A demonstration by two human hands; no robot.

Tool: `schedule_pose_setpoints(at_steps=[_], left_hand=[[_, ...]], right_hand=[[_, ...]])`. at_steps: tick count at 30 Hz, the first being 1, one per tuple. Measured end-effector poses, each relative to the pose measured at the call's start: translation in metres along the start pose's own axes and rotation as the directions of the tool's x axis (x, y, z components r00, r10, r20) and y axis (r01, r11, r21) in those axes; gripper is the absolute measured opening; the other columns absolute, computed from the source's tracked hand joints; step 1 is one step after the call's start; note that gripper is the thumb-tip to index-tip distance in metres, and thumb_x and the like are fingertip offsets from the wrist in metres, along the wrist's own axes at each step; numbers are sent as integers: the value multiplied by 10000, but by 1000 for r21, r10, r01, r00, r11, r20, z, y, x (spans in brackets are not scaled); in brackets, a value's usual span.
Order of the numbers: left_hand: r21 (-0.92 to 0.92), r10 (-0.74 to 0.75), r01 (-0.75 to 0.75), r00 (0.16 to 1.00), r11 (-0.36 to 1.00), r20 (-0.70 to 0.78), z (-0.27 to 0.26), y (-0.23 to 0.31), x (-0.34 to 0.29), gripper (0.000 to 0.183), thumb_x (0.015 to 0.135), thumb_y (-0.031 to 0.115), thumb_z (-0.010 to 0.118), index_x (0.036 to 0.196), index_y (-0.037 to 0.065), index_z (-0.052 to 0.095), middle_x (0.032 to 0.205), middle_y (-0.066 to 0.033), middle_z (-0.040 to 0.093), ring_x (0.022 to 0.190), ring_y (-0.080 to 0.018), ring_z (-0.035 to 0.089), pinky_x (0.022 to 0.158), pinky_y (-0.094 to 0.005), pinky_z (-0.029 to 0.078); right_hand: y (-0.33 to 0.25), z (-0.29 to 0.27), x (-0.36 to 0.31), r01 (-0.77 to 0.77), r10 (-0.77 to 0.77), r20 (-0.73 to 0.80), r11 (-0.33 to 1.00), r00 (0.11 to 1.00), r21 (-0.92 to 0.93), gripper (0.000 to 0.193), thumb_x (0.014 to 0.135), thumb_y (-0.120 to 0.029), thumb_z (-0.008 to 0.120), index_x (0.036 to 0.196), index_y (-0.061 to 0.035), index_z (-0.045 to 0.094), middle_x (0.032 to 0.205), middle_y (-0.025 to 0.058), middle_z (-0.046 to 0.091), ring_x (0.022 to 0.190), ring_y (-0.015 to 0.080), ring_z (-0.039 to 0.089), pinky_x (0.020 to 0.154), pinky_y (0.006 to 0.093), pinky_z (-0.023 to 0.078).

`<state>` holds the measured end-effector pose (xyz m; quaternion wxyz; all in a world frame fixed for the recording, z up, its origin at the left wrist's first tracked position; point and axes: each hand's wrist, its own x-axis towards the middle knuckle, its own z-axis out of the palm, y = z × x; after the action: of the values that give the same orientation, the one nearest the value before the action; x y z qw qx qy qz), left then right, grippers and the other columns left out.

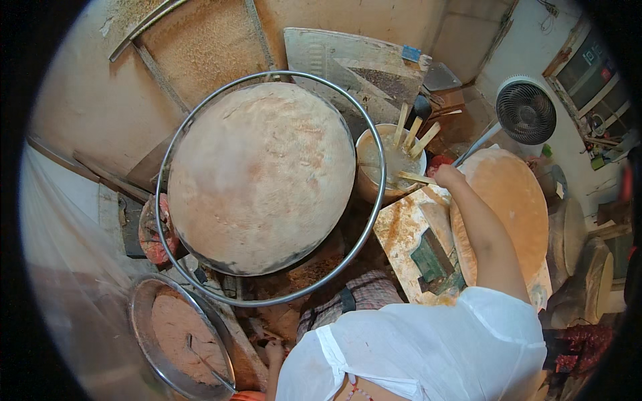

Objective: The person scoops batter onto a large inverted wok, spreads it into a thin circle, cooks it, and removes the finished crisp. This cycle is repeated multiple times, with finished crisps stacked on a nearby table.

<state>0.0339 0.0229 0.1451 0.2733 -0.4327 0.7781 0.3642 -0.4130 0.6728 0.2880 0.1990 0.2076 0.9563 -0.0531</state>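
My right hand (447,175) reaches out to the right, beside the rim of a bucket (374,184) of cloudy liquid. Its fingers look closed round the end of a flat wooden stick (416,178) that points over the bucket. Several more wooden sticks (413,132) stand upright in the liquid. Low at my left side, my left hand (274,350) is small and partly hidden; what its fingers do is unclear. In front of me is a large round, dusty, tan domed disc (261,174), with a shiny metal hoop (384,160) around it.
A metal basin (137,314) of pinkish powder with a thin-handled tool stands lower left. On the right, a tan round board (505,200) lies beside a stained white board (398,230) bearing a green block (431,257). A fan (526,110) stands beyond; plastic sheeting (67,281) hangs left.
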Motion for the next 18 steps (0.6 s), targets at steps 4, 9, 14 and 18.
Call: schedule_pose_setpoints(at_steps=[4,9,14,18], left_hand=[[-3,176,-176,984,984,-10,20,-4,6,342,958,246,536,784,-48,527,663,-155,522,600,-268,515,628,-428,427],[195,204,-217,975,957,84,-26,115,-38,346,944,265,537,892,-75,580,745,-182,588,683,-318,600,668,-436,466],[247,420,-482,868,840,264,-50,133,1,396,928,307,527,908,-70,648,784,-179,658,694,-264,652,661,-403,490],[78,424,-601,643,795,638,-56,231,-53,491,924,419,554,857,-51,681,734,-144,671,623,-196,634,616,-352,495]], right_hand=[[4,22,-17,31,-18,104,991,994,-126,250,767,-115,633,988,-22,699,1041,174,680,948,322,669,764,424,538],[-18,31,-74,45,-100,318,983,943,176,112,707,-31,638,735,70,676,728,190,681,613,299,680,517,416,540],[-28,25,-201,230,-280,273,952,920,202,190,729,-49,582,765,134,619,636,240,632,533,303,653,487,420,518],[13,93,-302,-86,-19,230,895,973,438,249,785,-122,567,906,94,559,722,279,631,664,380,659,636,457,520]])
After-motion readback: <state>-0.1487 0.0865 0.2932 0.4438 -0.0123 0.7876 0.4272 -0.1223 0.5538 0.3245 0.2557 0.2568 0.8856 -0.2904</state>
